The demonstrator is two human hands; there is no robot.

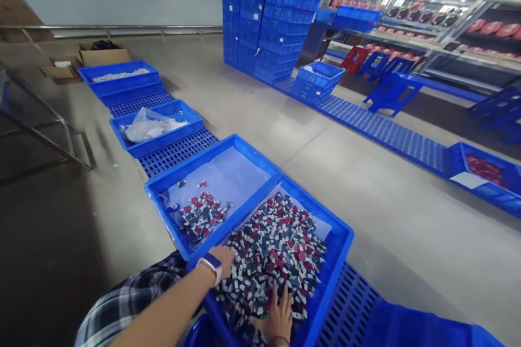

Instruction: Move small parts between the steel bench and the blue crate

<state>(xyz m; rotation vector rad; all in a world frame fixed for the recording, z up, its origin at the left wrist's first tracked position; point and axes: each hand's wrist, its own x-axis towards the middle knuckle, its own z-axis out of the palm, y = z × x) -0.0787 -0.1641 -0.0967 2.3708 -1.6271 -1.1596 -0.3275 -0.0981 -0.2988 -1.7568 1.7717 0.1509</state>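
Note:
Many small plastic-looking pieces (280, 227) in dark blue, red and white fill the nearer blue tray (342, 252), piled over a clear sheet. My left hand (223, 259), with a watch at its wrist, reaches into the pile at the tray's left side; its fingers are hidden. Flat on the heap near the front lies my right hand (277, 319), fingers spread over the pieces. Against the far side of that tray stands another blue tray (214, 143), where a smaller heap of similar pieces (203, 214) rests on a white sheet.
Farther along the slatted blue platform (179, 152) are a tray with a plastic bag (146, 124) and a tray of pale parts (118, 76). Tall stacks of blue crates (285, 32) stand behind. A metal frame (61, 130) is at left, shelving (407, 32) and stools (393, 92) at right.

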